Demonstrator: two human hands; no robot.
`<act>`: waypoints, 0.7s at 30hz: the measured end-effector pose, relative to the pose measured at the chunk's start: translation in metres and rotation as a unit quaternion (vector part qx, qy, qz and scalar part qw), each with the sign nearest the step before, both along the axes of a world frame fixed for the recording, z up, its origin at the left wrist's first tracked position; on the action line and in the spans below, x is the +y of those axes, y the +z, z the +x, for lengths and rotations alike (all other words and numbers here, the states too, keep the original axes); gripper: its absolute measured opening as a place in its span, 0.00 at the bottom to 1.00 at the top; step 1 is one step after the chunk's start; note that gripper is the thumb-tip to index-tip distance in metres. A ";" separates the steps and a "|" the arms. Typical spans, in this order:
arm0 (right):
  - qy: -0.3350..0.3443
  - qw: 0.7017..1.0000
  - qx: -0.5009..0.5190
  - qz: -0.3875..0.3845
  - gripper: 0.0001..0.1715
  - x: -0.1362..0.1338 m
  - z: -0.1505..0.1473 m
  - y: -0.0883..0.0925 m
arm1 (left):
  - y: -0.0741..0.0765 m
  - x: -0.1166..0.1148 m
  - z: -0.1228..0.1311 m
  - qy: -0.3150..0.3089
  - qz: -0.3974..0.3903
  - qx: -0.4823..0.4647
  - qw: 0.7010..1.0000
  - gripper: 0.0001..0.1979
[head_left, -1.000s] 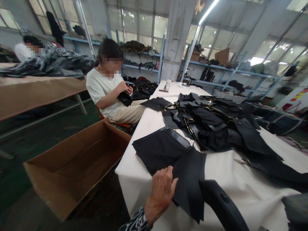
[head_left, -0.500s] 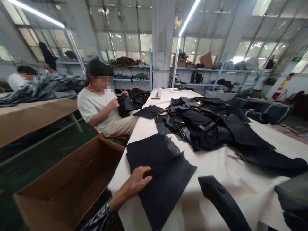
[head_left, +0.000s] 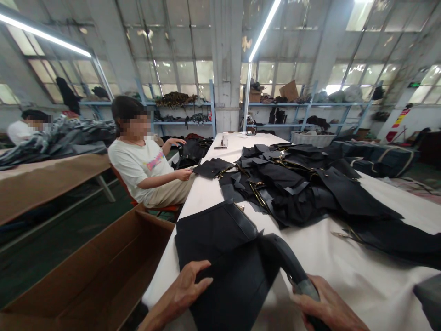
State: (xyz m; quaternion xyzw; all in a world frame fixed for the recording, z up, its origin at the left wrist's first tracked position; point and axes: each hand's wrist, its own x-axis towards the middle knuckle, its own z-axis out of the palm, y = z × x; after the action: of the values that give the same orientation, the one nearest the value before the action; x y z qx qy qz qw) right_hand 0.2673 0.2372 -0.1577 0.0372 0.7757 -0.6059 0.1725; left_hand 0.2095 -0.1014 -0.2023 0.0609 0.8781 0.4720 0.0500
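Fingers stretched and thumb apart, my left hand [head_left: 186, 282] lies on the near left part of a black fabric piece [head_left: 237, 280]. That piece overlaps another black fabric panel [head_left: 210, 230], which has a shiny band and a small metal fitting at its far right corner. My right hand [head_left: 324, 301] is wrapped round the handle of a black curved handheld wand [head_left: 285, 257]. The wand's far end is over the right edge of the fabric; whether it touches cannot be made out.
Beyond lies a heap of black fabric pieces [head_left: 292, 184] with gold-coloured metal edging on the white-covered table [head_left: 344, 276]. An open cardboard box [head_left: 103, 266] stands left of the table. A seated co-worker [head_left: 141, 161] reaches toward black pieces at the table's left edge.
My right hand has come into view and taken hold of the wand, whose end has moved left over the fabric. My left hand keeps its pose. The co-worker's hands have moved apart.
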 end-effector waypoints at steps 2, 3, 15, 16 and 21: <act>0.019 1.000 -0.008 -0.019 0.25 0.003 -0.013 0.002 | -0.009 -0.003 -0.001 -0.011 -0.010 -0.010 1.000 0.24; 0.020 1.000 -0.008 -0.019 0.25 0.005 -0.018 0.005 | -0.014 -0.004 -0.001 -0.015 -0.016 -0.009 1.000 0.24; 0.010 1.000 0.022 0.008 0.23 0.010 -0.008 0.040 | -0.015 0.001 0.009 -0.031 -0.063 0.044 0.997 0.21; 0.019 1.000 0.022 0.005 0.24 0.008 -0.009 0.035 | -0.016 0.002 0.010 -0.027 -0.068 0.051 0.996 0.21; 0.031 0.999 0.012 -0.023 0.24 0.001 -0.018 0.013 | -0.027 -0.002 0.007 -0.035 -0.089 0.052 0.994 0.23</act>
State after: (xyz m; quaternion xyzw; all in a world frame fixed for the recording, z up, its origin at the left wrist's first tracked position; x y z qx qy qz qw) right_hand 0.2494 0.2384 -0.1446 0.0021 0.7644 -0.6183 0.1825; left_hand 0.2164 -0.1033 -0.2290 0.1115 0.9154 0.3858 0.0266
